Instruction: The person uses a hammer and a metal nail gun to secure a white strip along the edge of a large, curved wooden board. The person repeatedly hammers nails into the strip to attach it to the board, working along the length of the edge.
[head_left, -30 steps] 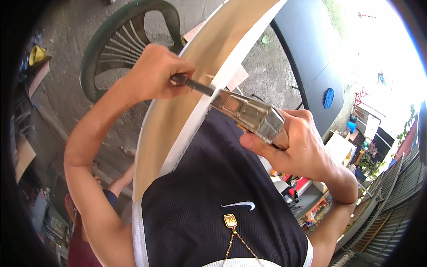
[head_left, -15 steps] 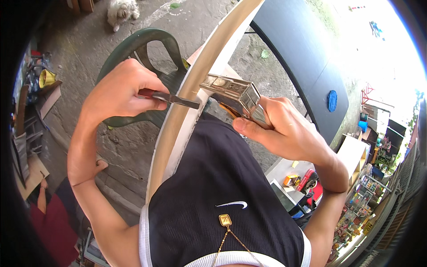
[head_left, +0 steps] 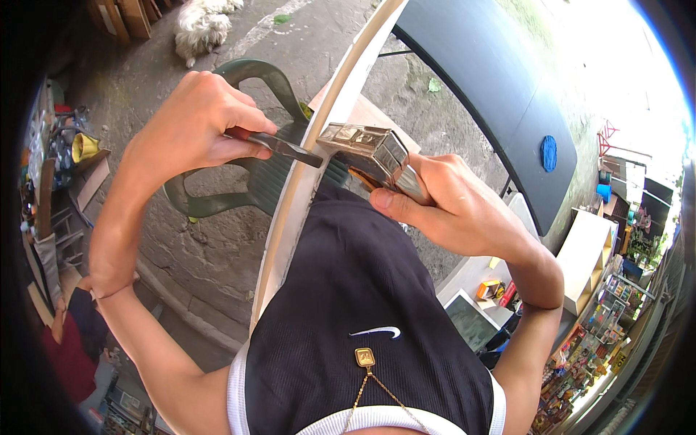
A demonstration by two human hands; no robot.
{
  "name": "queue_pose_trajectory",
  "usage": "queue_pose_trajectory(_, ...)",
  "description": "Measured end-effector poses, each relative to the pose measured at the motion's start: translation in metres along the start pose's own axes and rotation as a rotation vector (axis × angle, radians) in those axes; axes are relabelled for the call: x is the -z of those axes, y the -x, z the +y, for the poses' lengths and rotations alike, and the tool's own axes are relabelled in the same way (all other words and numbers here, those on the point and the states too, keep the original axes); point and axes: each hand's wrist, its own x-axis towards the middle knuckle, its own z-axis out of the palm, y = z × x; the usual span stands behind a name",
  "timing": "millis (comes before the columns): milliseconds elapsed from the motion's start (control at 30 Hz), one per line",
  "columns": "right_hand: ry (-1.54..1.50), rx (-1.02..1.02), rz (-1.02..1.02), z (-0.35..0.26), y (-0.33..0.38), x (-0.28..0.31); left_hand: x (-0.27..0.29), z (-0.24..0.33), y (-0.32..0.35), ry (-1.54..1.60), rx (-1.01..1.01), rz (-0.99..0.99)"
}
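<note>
Cracked concrete floor [head_left: 217,246] under green plastic chair [head_left: 239,188], white dog [head_left: 203,25].

Left hand [head_left: 192,127] gripping dark flat metal blade [head_left: 286,148], tip against shiny rectangular metal stapler [head_left: 370,148] held by right hand [head_left: 453,210], beside curved pale wooden board [head_left: 319,145], green plastic chair [head_left: 246,174] below

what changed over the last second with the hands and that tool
The left hand drew its slim metal tool down the pale board edge, and the right hand followed with the shiny metal block. A white dog came into view. Both grips, and tool tip against block, stayed unchanged.
</note>
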Motion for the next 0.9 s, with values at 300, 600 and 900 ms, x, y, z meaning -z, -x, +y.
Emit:
queue_pose_trajectory(300,-0.015,0.008,-0.009,0.005,0.000,0.001,0.005,0.005,-0.003,-0.141,-0.062,-0.137)
queue_pose_trajectory(600,-0.035,0.028,0.032,0.008,-0.001,0.000,0.013,0.009,-0.015,-0.032,0.151,-0.278)
queue_pose_trajectory(900,0.038,0.048,-0.005,0.008,0.000,0.005,-0.004,0.008,-0.017,-0.110,0.179,-0.188)
